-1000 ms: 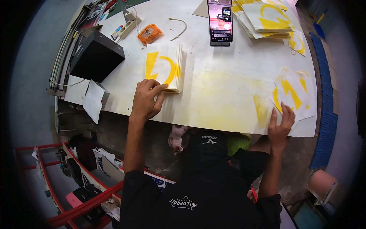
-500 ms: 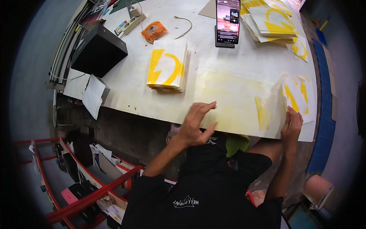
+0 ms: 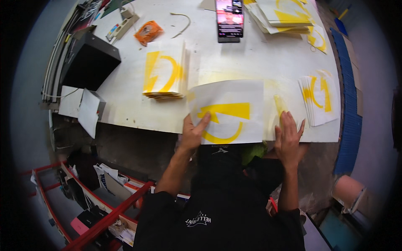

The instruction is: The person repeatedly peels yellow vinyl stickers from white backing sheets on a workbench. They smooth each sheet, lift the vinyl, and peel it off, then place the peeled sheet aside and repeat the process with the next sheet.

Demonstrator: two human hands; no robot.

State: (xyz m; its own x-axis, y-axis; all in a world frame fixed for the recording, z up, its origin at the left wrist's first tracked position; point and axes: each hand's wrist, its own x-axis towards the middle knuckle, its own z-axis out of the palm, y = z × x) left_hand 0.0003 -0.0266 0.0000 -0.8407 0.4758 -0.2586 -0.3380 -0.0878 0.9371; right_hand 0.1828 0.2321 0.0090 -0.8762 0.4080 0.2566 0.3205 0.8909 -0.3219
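A white paper sheet (image 3: 247,92) with a yellow bolt-and-arc print lies at the table's near edge, turned sideways. My left hand (image 3: 192,133) grips its left side, thumb on top and the other fingers hidden beneath. My right hand (image 3: 288,136) is just right of the sheet, fingers stretched out. Its fingertips reach the lower end of a thin yellow half-moon-shaped piece (image 3: 279,103), partly covered by them. Farther right is a fanned pile of similar printed sheets (image 3: 320,98). A neat stack of printed pieces (image 3: 164,71) stands to the left.
A phone (image 3: 230,19) stands on a holder at the back, beside another pile of printed sheets (image 3: 284,14). An orange packet (image 3: 148,32), a cable (image 3: 184,25) and a power strip (image 3: 122,27) lie back left. A black box (image 3: 90,60) stands near the table's left edge.
One sheet has come from the right-hand pile to the near edge, now in my left hand. My right hand has left that pile and moved left to the yellow piece. The view has shifted.
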